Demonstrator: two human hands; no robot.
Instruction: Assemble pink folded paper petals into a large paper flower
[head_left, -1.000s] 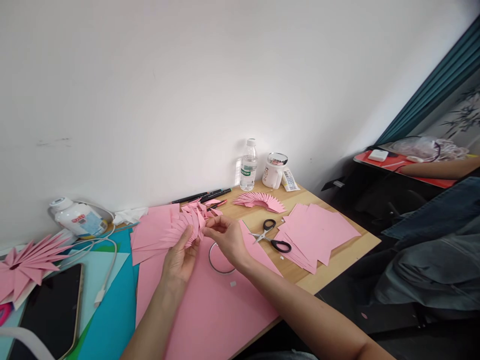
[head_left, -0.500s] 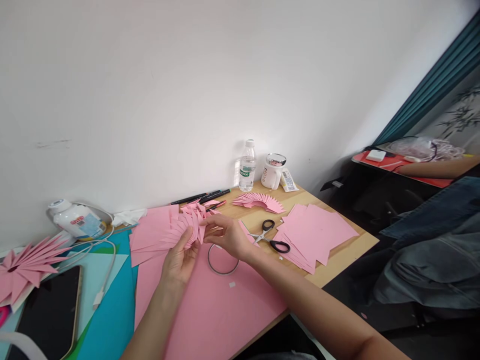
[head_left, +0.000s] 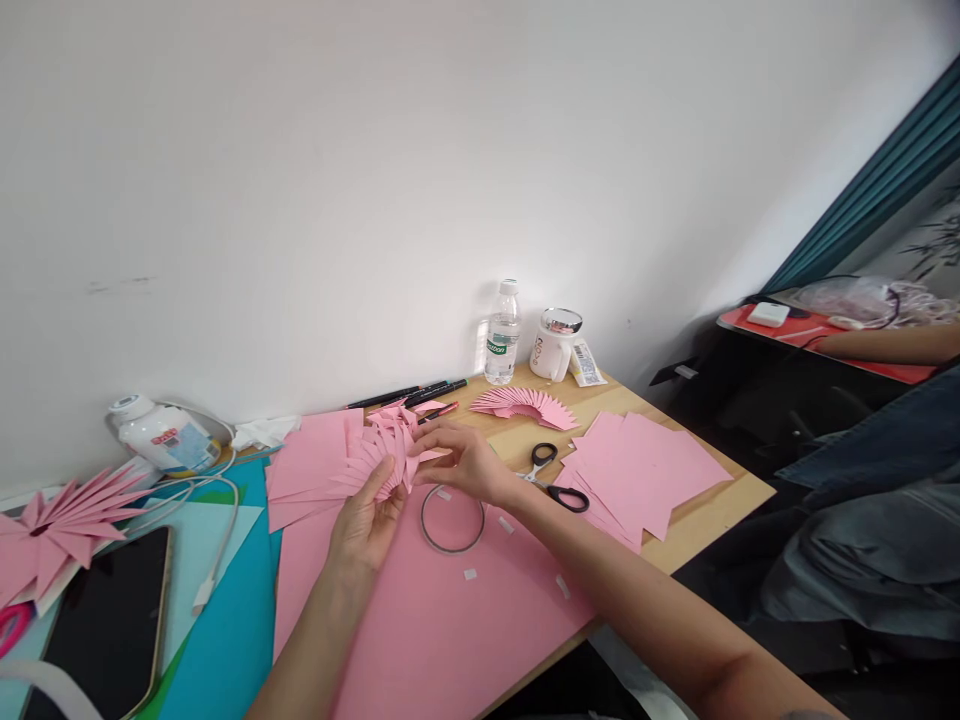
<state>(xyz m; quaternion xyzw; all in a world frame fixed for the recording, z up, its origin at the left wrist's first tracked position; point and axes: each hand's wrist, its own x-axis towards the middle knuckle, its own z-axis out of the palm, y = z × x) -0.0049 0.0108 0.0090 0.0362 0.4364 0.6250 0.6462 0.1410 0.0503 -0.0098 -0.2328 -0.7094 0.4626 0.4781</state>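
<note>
Pinched between the thumb and fingers of my left hand is a fan of pleated pink folded paper. My right hand is at the fan's right side, thumb and fingers closed on one of its pink paper points. Under the hands lies a large pink sheet. A thin ring of tape rests on it below my right hand, with small white scraps around. Black-handled scissors lie right of my right wrist, their blades partly hidden by the arm.
Square pink sheets are piled at right. Another pleated fan sits near a water bottle and a white mug. Markers lie along the wall. At left are a phone, a pink paper flower and a cable. A person sits at far right.
The view has shifted slightly, so things on the table appear a little further right. My right-hand fingers have shifted slightly at the fan's edge; my left hand keeps its hold.
</note>
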